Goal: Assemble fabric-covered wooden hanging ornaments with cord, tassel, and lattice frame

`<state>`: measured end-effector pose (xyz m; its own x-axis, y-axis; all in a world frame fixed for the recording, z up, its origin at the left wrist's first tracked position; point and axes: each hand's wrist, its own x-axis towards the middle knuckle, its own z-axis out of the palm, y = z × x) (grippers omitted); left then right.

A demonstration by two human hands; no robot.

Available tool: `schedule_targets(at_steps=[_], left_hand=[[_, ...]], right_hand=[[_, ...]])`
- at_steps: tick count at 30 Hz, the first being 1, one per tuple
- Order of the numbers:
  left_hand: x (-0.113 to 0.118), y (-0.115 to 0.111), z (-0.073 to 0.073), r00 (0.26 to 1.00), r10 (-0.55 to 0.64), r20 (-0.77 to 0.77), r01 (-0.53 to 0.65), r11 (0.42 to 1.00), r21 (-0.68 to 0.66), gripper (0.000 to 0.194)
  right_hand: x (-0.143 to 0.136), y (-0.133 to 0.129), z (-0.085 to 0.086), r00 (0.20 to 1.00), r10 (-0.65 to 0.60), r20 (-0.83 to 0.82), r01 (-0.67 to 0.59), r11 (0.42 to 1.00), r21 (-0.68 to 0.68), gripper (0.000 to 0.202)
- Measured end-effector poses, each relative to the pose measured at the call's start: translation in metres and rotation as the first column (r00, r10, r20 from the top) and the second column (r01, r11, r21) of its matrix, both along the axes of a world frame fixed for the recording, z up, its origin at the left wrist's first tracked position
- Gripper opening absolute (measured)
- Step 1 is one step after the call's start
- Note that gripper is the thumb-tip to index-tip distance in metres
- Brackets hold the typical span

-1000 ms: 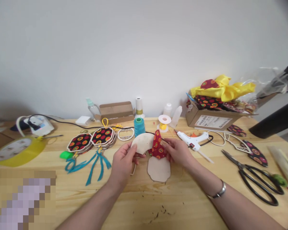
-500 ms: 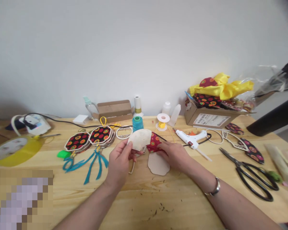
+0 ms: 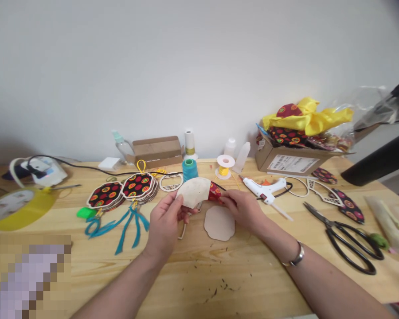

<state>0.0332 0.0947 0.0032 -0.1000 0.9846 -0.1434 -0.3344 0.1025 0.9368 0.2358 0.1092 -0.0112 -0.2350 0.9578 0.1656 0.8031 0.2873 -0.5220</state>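
"Head view, over the wearer's arms: what has the left hand (image 3: 164, 219) got?"

"It's pinching the left end of a pale fan-shaped piece (image 3: 193, 192), thumb on top, and holding it up above the table (image 3: 252, 283)."

"And the right hand (image 3: 244, 210)?"

"Fingers drawn in close at the red patterned fabric (image 3: 214, 191), which shows at the right end of that piece. I can't tell from here how firmly they grip it. There's a silver bracelet (image 3: 297, 254) on that wrist."

"So the fan-shaped piece sits between the two hands. What's around it?"

"A pale scalloped piece (image 3: 220, 223) lies flat on the wood just below the fabric, near the right hand. The teal thread cone (image 3: 189, 170) stands right behind the fan-shaped piece, and the spool of yellow thread (image 3: 224, 166) is a little further back to the right."

"I see the white glue gun (image 3: 264, 189) lying beyond the right hand."

"Yes, and the black-handled scissors (image 3: 330, 225) are further right, blades partly apart. Behind them, yellow cloth (image 3: 314, 120) spills over the top of an open cardboard box (image 3: 286, 161)."

"Over on the left?"

"Two stacks of black-and-red patterned plaques (image 3: 138, 186), with teal ribbons (image 3: 121, 232) trailing in front, then a big roll of yellow tape (image 3: 23, 208) near the edge of view."
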Motion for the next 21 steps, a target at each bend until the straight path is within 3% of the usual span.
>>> schedule_targets(at_steps=[6, 10, 13, 19, 21], left_hand=[[0.001, -0.001, 0.000, 0.997, -0.077, -0.014, 0.077, 0.997, -0.018, 0.028], [0.000, -0.001, -0.001, 0.998, -0.066, 0.009, 0.066, 0.998, -0.005, 0.024], [0.000, -0.002, -0.002, 0.997, -0.069, 0.026, 0.069, 0.998, 0.002, 0.021], [0.000, -0.002, -0.001, 0.998, -0.067, 0.019, 0.067, 0.998, 0.010, 0.021], [0.000, -0.002, 0.000, 0.998, -0.063, 0.017, 0.063, 0.998, 0.008, 0.021]], right_hand=[[-0.004, -0.003, 0.006, 0.998, -0.067, -0.013, 0.066, 0.997, -0.026, 0.023], [-0.006, -0.009, 0.012, 0.980, -0.120, 0.159, 0.134, 0.988, -0.081, 0.035], [-0.007, -0.015, 0.015, 0.967, -0.086, 0.239, 0.118, 0.985, -0.124, 0.048], [-0.013, -0.025, 0.019, 0.997, 0.056, 0.048, -0.043, 0.973, -0.225, 0.040], [-0.014, -0.024, 0.017, 0.998, 0.061, 0.002, -0.060, 0.984, -0.169, 0.035]])
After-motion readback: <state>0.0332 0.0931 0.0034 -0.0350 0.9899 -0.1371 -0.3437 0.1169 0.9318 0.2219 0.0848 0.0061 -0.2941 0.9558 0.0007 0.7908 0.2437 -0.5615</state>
